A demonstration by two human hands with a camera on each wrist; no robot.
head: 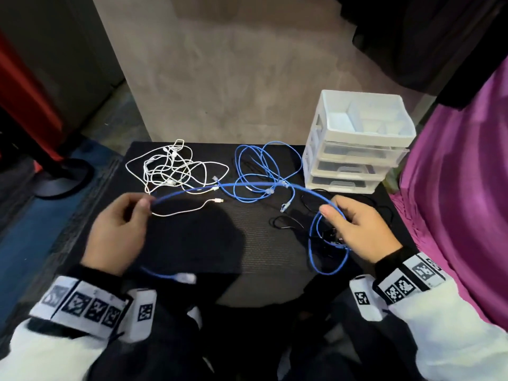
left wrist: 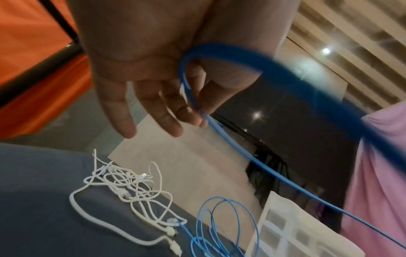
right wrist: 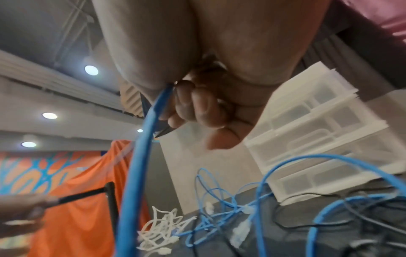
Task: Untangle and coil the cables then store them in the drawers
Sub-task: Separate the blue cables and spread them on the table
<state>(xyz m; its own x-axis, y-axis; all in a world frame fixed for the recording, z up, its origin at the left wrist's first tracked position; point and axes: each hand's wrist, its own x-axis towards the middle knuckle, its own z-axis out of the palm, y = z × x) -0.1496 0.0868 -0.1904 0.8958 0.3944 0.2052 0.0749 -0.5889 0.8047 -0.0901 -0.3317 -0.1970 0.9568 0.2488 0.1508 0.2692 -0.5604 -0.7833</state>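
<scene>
A long blue cable [head: 233, 185] arcs above the black table between my two hands. My left hand [head: 121, 224] pinches it between thumb and forefinger; in the left wrist view the blue cable [left wrist: 230, 144] runs out from my left hand [left wrist: 167, 111]. Its clear-plug end [head: 187, 278] hangs below that wrist. My right hand [head: 354, 229] grips the other part, a loop [head: 312, 243] dangling beneath it. In the right wrist view the fingers of my right hand [right wrist: 197, 111] curl round the blue cable [right wrist: 140, 156]. A white drawer unit [head: 354, 149] stands at the back right, drawers closed.
A tangle of white cables [head: 170, 169] lies at the back left of the table [head: 261, 257]. A second pile of blue cable [head: 261, 171] lies beside the drawers, and thin black cables [head: 288, 221] near my right hand. Purple cloth [head: 461, 188] hangs on the right.
</scene>
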